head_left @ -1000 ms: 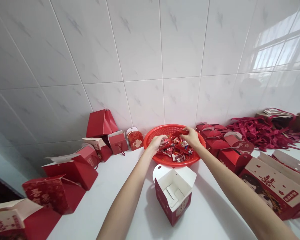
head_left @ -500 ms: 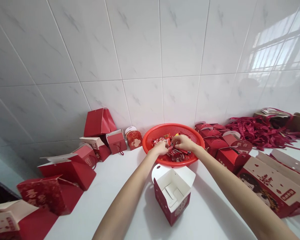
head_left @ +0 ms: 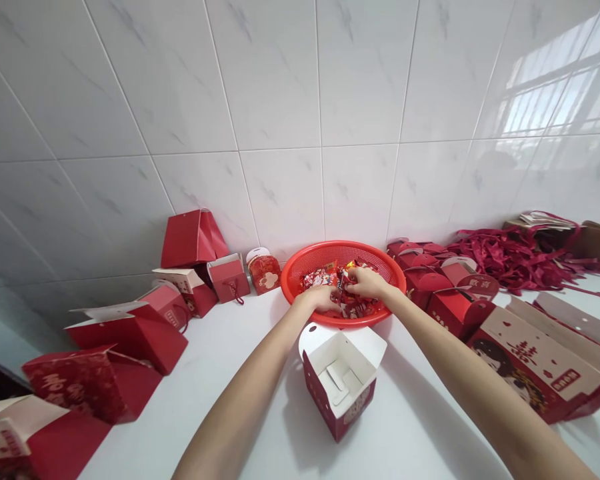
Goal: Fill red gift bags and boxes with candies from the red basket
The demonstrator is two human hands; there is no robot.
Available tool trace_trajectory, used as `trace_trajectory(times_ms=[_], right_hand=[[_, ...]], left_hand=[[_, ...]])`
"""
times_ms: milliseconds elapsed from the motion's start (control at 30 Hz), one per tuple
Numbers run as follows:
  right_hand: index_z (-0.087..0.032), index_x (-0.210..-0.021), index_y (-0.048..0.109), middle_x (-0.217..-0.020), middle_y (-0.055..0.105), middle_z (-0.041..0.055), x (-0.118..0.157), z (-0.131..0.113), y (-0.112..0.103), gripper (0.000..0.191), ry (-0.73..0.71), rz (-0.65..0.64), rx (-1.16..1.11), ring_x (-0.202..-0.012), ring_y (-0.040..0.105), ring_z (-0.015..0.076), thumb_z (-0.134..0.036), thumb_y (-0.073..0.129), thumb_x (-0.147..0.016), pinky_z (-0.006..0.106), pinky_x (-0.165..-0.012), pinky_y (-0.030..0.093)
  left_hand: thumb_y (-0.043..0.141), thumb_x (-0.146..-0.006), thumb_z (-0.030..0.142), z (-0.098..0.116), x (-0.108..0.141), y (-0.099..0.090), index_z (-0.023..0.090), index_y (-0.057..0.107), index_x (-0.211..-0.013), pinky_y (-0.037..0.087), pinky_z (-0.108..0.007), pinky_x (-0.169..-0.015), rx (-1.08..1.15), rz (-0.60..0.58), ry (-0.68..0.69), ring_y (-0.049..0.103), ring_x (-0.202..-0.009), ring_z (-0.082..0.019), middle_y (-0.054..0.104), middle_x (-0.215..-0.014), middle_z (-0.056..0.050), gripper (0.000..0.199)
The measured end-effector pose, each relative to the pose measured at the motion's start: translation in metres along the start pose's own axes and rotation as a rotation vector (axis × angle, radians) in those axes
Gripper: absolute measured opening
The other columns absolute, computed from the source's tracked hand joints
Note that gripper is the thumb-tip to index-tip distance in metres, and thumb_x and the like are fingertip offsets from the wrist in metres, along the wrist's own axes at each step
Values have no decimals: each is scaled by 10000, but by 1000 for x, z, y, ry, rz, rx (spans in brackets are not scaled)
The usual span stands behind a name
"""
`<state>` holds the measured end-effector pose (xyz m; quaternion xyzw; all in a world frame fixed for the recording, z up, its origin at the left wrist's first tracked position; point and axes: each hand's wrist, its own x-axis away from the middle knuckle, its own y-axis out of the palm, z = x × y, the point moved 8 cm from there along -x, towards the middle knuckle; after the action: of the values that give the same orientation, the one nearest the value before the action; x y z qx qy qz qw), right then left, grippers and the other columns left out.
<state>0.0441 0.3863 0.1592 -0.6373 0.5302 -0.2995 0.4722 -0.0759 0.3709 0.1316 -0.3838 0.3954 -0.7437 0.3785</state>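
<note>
Here, both hands reach into the red basket [head_left: 293, 293], the left hand [head_left: 325, 298] and the right hand [head_left: 367, 283] close together with curled fingers among the wrapped candies [head_left: 321, 276], though whether either grips one I cannot tell. Just in front of the basket, the box [head_left: 339, 390] stands open on the white surface [head_left: 405, 427] (its white inside holds no candies), with other red boxes [head_left: 140, 333] at the left.

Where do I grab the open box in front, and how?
Probably by the red walls of the box, from left and right, below the flaps. It stands upright with flat sides, while the raised flaps look thin and might bend.
</note>
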Motion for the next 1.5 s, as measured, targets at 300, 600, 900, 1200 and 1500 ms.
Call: trace_trajectory(times_ms=[300, 600, 900, 1200, 1500], right_hand=[[-196, -934, 575, -888, 691, 70, 1, 12, -21, 124, 133, 257, -48, -787, 607, 213, -258, 509, -850, 276, -592, 326], [-206, -874, 575, -875, 692, 52, 1, 13, -19, 72, 137, 260, -70, -796, 611, 206, -255, 551, -828, 269, -595, 335], [-158, -994, 637, -1009, 723, 180, 4, 42, -19, 236, 405, 234, -70, -959, 685, 319, -329, 530, -873, 314, -639, 436], [-185, -819, 645, -843, 725, 93, -5, 36, -7, 86, 213, 160, -194, -824, 675, 255, -223, 664, -745, 286, -657, 457], [-210, -851, 577, -852, 690, 1, 1, 7, -29, 111, -11, 327, -390, -806, 633, 181, -310, 573, -803, 281, -741, 479]], left_hand=[[672, -794, 322, 49, 10, 2, 253, 773, -1024, 438, -297, -978, -56, 6, 522, 605, -1126, -261, 694, -1186, -68, 260], [670, -654, 68, 45, 1, 19, 294, 784, -966, 471, -223, -836, -47, -186, 461, 654, -920, -192, 755, -1025, 19, 401], [668, -656, 86, 26, -6, 19, 219, 723, -881, 430, -214, -637, -88, -160, 300, 620, -771, -166, 710, -854, 15, 267], [693, -692, 150, 29, -3, 18, 267, 738, -1053, 458, -222, -714, -70, -176, 326, 651, -859, -183, 729, -954, 12, 382], [712, -663, 129, 27, -3, 12, 197, 669, -1192, 512, -262, -805, -20, -80, 292, 671, -1035, -259, 710, -1184, -77, 535]])
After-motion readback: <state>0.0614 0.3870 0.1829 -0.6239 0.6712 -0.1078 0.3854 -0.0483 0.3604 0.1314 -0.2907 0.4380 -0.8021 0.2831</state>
